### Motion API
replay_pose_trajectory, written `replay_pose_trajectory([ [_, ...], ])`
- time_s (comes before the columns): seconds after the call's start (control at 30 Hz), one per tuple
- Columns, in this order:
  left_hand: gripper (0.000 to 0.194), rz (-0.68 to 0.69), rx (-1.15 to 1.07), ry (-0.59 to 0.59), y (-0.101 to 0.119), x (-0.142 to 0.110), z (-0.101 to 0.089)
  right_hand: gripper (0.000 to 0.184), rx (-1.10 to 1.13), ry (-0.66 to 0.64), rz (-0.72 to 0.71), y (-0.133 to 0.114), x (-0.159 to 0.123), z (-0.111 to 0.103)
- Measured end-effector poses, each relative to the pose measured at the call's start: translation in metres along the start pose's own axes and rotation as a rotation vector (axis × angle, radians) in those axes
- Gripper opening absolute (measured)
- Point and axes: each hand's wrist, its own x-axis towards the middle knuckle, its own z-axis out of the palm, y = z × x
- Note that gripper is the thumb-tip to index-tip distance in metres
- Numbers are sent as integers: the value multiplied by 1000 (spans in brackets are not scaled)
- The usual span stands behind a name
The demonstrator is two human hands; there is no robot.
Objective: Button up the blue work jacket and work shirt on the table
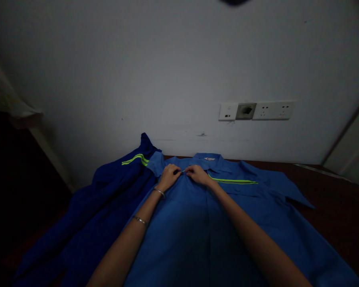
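A blue short-sleeved work shirt (251,215) lies spread out with its collar towards the wall and a yellow-green striped band across the chest. My left hand (169,177) and my right hand (197,174) meet near the upper front of the shirt, left of its front edge. The fingers of both are pinched on the shirt's cloth, close to the striped band. Which small part lies between the fingertips is too dark to make out. Two bracelets circle my left wrist and forearm.
A darker blue garment (107,199) with a similar striped band lies on the left, partly beside the shirt. The dark reddish tabletop (332,195) meets a pale wall (137,71). Sockets (272,111) are set in the wall. Patterned cloth (6,95) hangs at the far left.
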Motion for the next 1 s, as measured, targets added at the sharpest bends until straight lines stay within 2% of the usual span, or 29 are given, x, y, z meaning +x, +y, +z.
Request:
replay_pose_trajectory([
  [0.07,11,26,119,51,4,-2,-6,23,11,4,45,0,0,1],
  [0.13,10,69,207,48,7,-4,-12,23,25,7,83,-1,0,2],
  [0.23,11,113,180,-89,9,-6,-14,23,70,-5,135,-2,1,3],
  [0.3,13,85,102,-199,9,-6,-11,23,94,-20,152,-1,2,3],
  [0.37,15,38,46,-239,9,-7,-7,23,102,-33,159,1,3,3],
  [0.5,18,6,21,-193,12,-8,1,22,121,-37,167,2,2,3],
  [0.7,20,0,120,-157,21,-13,4,21,134,-54,186,0,2,4],
  [1.0,21,-38,183,-51,23,-18,13,21,91,-2,162,-6,2,2],
])
